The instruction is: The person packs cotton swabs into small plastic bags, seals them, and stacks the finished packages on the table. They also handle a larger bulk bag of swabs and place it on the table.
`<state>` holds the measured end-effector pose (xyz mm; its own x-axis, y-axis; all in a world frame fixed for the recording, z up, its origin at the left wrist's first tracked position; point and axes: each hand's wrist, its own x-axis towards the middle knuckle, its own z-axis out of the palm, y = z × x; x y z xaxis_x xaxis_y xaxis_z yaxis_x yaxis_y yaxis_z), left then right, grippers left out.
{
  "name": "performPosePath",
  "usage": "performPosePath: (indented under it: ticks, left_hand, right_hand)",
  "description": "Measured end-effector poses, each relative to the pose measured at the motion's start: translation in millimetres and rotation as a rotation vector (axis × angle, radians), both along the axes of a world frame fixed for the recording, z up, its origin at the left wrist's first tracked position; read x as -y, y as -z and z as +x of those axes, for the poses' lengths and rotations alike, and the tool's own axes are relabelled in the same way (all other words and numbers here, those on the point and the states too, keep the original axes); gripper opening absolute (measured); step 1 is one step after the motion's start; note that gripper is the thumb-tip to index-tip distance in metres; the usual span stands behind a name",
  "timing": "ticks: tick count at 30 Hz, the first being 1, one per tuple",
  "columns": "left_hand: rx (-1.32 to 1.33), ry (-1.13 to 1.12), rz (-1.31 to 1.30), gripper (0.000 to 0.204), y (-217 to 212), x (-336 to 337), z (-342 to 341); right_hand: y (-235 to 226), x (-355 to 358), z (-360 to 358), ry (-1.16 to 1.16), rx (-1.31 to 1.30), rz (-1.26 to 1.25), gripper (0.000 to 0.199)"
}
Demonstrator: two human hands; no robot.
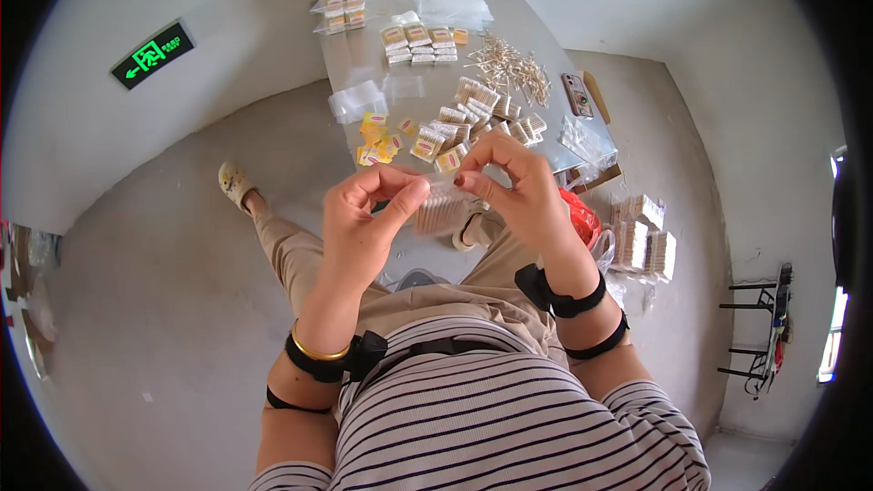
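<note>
the left hand (364, 218) and the right hand (514, 186) are both pinching the top edge of a small clear bag of wooden sticks (441, 209), thumb and fingertips closed on it from either side, holding it up in front of the person's chest above the knees. just beyond the hands, the grey bench (346, 59) is carrying rows of filled packets (482, 114), a loose heap of sticks (509, 64), yellow labels (375, 138), empty clear bags (356, 100) and a phone (576, 95). more bundled packets (644, 236) are lying on the floor to the right.
</note>
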<state>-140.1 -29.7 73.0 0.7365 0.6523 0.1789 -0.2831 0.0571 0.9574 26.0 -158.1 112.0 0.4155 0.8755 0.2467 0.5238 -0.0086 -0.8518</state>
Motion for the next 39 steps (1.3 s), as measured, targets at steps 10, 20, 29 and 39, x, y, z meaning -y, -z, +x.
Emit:
performPosePath:
  ticks: [10, 20, 29, 39]
  left_hand:
    - [0.146, -0.07, -0.271, 0.013, 5.9, -5.2, 12.8]
    - [0.877, 0.571, -1.161, 0.01, -4.9, -21.3, 36.4]
    - [0.828, 0.471, -1.342, 0.045, -17.3, -18.2, 44.5]
    - [0.718, 0.265, -1.425, 0.078, -17.2, -24.5, 42.2]
  right_hand:
    - [21.4, 15.3, 21.3, 0.17, -0.5, 0.169, 0.015]
    - [33.3, 8.3, -11.7, -0.251, -0.61, -0.005, 0.035]
    - [21.8, -1.4, -22.3, -0.255, -0.676, 0.034, 0.023]
    - [25.1, -10.0, -20.0, -0.174, -0.498, 0.155, 0.021]
